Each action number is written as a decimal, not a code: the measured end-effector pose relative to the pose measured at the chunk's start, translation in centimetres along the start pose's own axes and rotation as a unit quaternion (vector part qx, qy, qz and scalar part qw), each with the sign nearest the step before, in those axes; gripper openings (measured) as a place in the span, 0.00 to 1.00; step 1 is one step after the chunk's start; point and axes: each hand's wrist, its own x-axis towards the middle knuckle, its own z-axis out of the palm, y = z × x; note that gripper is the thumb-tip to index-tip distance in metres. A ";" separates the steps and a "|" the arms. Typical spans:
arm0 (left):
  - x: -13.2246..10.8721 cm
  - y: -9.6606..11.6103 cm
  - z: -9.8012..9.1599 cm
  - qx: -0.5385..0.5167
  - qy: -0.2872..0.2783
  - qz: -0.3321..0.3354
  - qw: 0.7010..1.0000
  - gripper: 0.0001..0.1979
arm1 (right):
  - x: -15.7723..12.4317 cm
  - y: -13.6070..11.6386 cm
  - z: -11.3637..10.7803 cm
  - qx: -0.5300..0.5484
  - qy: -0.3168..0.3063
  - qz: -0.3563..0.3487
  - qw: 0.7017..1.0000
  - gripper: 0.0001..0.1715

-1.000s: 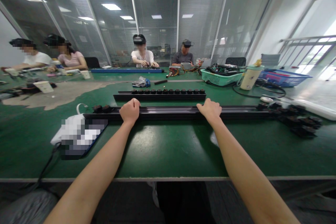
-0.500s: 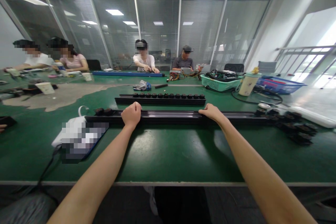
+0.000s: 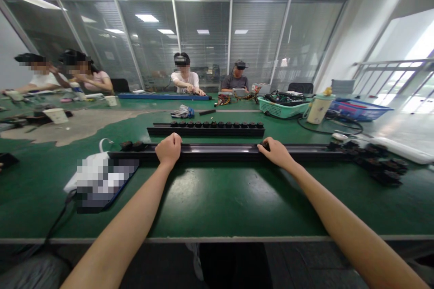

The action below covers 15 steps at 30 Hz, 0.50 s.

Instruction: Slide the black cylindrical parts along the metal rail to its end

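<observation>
A long black rail (image 3: 220, 155) with a shiny inner channel lies crosswise on the table in front of me. My left hand (image 3: 168, 150) is closed over the rail left of its middle, fingers curled round the far side. Farther right, my right hand (image 3: 277, 153) pinches a small black block (image 3: 266, 145) at the channel; the fingers partly hide it. Two more black blocks (image 3: 132, 145) sit at the rail's left end. Several loose ones (image 3: 389, 165) are heaped at its right end. Behind it lies a shorter black rail (image 3: 205, 131) with a row of similar blocks.
A phone (image 3: 108, 185) and a white object (image 3: 84, 169) with a cord lie left of my left arm. A green basket (image 3: 285, 107), a cream tumbler (image 3: 319, 109) and a blue basket (image 3: 361, 110) stand at right. People sit across the green table (image 3: 217, 207).
My right hand has shifted slightly and turned, and a small black block now shows at its fingers. The left hand keeps its hold on the rail.
</observation>
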 end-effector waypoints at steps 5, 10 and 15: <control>0.1 0.1 0.0 -0.006 0.001 -0.001 1.000 0.23 | -0.8 0.4 -0.1 -0.001 0.022 -0.015 1.000 0.21; 0.1 0.2 0.2 -0.008 0.015 0.003 1.000 0.23 | -0.8 0.4 -0.2 0.013 0.012 0.015 1.000 0.23; 0.1 0.2 0.1 0.003 0.010 -0.004 1.000 0.24 | -0.6 0.5 -0.1 -0.030 0.013 -0.014 0.999 0.22</control>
